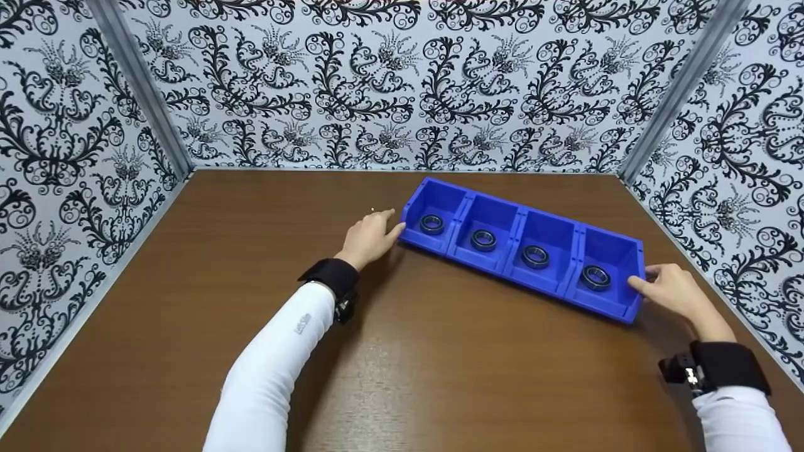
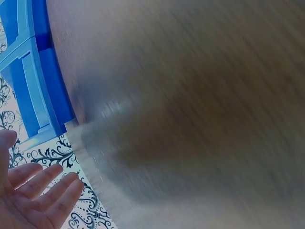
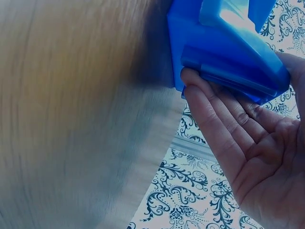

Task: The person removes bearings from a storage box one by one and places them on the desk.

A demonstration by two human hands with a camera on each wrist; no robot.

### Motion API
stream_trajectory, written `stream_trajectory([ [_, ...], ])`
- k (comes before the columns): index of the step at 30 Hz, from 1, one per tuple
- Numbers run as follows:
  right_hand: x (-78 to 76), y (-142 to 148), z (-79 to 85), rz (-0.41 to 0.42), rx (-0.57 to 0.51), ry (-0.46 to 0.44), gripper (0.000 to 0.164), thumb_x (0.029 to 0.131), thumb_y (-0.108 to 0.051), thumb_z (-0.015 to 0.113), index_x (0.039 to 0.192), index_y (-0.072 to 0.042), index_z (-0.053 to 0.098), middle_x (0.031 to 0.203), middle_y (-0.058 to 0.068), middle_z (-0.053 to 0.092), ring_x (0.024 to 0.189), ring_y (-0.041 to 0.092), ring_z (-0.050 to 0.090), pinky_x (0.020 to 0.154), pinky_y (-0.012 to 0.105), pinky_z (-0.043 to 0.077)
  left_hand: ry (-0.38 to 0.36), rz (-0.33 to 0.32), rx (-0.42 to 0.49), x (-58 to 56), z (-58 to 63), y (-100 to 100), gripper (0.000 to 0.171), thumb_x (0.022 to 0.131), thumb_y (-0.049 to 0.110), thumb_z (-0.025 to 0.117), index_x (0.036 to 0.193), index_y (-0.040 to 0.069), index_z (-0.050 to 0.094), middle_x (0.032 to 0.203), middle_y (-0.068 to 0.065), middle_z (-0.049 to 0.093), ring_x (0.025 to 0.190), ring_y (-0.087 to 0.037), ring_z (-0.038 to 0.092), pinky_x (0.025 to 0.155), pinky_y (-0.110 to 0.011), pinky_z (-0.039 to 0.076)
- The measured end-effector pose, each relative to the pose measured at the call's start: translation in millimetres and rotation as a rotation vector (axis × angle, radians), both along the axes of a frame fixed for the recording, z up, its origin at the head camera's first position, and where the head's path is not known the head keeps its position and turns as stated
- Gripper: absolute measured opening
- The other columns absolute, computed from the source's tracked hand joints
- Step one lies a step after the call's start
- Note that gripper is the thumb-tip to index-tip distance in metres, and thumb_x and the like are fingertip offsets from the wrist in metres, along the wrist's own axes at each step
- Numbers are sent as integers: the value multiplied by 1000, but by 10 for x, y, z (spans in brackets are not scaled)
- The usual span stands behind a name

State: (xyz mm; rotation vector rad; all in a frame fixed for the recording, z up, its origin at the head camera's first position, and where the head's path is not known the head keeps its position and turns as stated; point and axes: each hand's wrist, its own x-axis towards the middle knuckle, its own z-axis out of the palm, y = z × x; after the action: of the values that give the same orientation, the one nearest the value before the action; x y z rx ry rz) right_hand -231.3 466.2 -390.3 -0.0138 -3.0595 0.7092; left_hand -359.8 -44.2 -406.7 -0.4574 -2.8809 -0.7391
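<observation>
A long blue divided bin (image 1: 545,286) lies slanted on the brown table, its right end nearer to me. Each of its several compartments holds one dark ring bearing, from the leftmost bearing (image 1: 423,225) to the rightmost bearing (image 1: 585,280). My right hand (image 1: 675,290) grips the right end wall, thumb over the top edge; the right wrist view shows the fingers against the bin's outer side (image 3: 178,43). At the left end is my left hand (image 1: 367,238). Its fingers are extended and spread beside the bin's corner (image 2: 57,126) in the left wrist view, holding nothing.
The brown table (image 1: 402,364) is bounded by patterned walls (image 1: 389,81) at the back and both sides. Grey metal posts (image 1: 141,81) stand at the back corners. The right hand is close to the right wall.
</observation>
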Motion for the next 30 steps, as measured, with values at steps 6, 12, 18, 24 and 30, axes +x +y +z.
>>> stream_trajectory([
  [6,17,-29,-1,7,-8,-15,58,97,-27,57,126,23,50,76,15,73,64,18,67,62,29,50,14,12,19,-2,-9,11,52,101,39,54,141,7,55,139,-13,61,126,-35,60,101,-52,49],
  [12,22,-62,6,27,-15,-26,57,97,-26,57,126,22,51,74,13,73,63,16,66,59,27,50,31,23,48,-2,-16,4,48,100,37,56,138,7,58,132,-15,66,119,-37,64,96,-53,51],
  [18,13,-113,21,53,-14,-17,52,96,-24,58,122,21,55,79,17,74,61,15,65,59,25,50,38,29,62,-4,-20,-7,46,100,36,57,137,8,59,130,-15,67,117,-37,65,95,-54,52],
  [24,2,-140,13,79,-8,5,45,96,-23,59,116,18,61,80,17,74,58,10,61,57,24,48,35,45,57,-4,-1,3,41,100,33,57,134,10,61,127,-16,68,113,-39,66,92,-54,52],
  [30,4,-161,3,86,20,23,41,94,-24,60,111,13,66,79,14,74,58,8,59,60,25,47,36,74,48,10,-4,12,36,100,31,57,129,10,65,119,-17,71,106,-41,69,86,-55,54],
])
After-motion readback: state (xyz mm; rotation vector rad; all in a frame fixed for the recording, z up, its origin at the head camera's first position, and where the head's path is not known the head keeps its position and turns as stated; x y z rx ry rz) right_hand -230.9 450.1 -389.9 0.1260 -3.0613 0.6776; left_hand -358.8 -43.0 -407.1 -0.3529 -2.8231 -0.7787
